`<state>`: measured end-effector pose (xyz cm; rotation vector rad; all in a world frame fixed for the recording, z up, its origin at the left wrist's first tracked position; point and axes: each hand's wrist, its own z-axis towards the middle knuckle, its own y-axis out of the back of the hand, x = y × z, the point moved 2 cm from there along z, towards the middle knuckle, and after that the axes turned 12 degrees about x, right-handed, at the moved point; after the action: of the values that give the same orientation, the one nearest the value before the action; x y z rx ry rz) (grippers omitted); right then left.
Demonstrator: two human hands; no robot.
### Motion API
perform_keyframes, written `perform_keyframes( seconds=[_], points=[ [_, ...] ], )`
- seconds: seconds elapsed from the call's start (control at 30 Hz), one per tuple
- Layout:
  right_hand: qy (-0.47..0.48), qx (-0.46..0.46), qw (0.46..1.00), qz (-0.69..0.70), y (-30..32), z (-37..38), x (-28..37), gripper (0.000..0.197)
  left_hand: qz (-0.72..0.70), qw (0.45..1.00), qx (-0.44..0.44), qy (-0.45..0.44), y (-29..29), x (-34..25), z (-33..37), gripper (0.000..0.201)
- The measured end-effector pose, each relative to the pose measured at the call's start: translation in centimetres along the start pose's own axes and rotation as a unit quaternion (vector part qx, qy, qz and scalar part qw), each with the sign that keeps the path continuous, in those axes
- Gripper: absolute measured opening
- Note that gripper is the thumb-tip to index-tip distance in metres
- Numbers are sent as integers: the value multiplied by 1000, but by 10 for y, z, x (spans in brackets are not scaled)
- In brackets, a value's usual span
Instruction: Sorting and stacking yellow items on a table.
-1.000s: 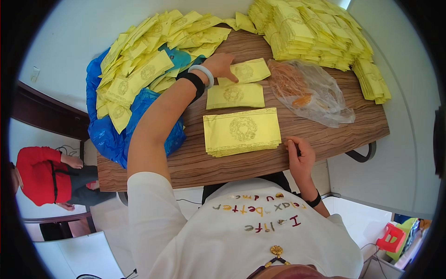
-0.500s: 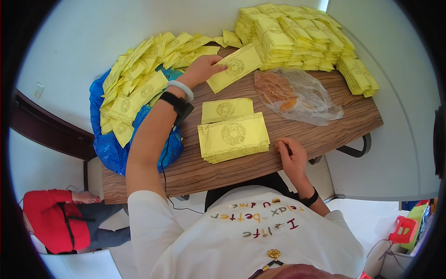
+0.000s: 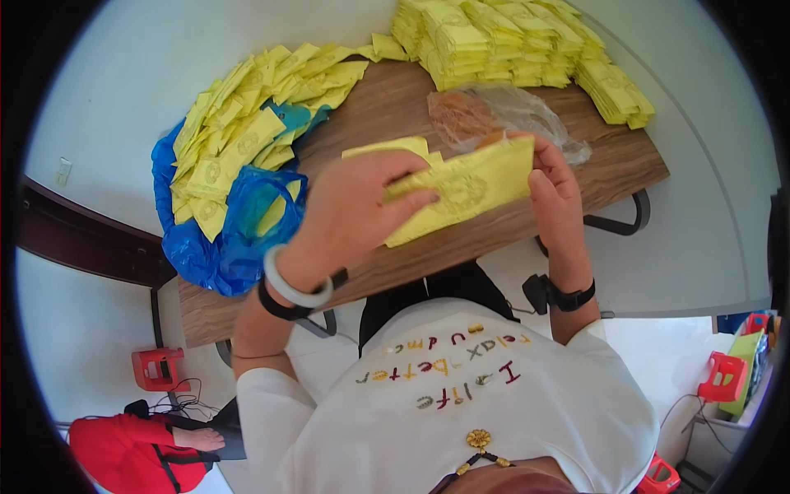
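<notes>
In front of my body, both hands hold a yellow printed paper [image 3: 469, 191] with a round pattern, tilted above the table. My left hand [image 3: 358, 206] pinches its left end between thumb and fingers. At the right end, my right hand [image 3: 559, 193] grips it, thumb in front and fingers behind. Just beyond the left hand lies another yellow paper [image 3: 387, 146], partly covered. My hands and the held paper hide most of what lies under them, so I cannot tell how many sheets are there.
Loose yellow papers [image 3: 239, 123] are heaped at left over a blue plastic bag [image 3: 197, 259]. Stacked yellow bundles [image 3: 494, 41] stand at the far right of the wooden table [image 3: 613, 169]. A clear bag of rubber bands [image 3: 461, 115] lies before them. A person in red sits at lower left.
My left hand has brought the yellow paper from the far middle toward me. My right hand has risen from the table's near edge and taken hold of its right end.
</notes>
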<state>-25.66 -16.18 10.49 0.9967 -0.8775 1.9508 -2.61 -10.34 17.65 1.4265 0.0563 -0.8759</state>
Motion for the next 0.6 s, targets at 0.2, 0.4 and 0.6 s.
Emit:
perform_keyframes(
  seconds=[0.2,0.4,0.6],
  points=[
    [-73,126,981,-127,40,-38,5,17,11,997,-69,-24,-78,-24,-9,25],
    [-71,84,976,-187,77,-67,2,12,0,998,-52,-27,-125,-38,19,18],
    [-22,23,970,-240,85,-83,2,13,41,997,-46,-52,-142,-42,43,19]
  ],
)
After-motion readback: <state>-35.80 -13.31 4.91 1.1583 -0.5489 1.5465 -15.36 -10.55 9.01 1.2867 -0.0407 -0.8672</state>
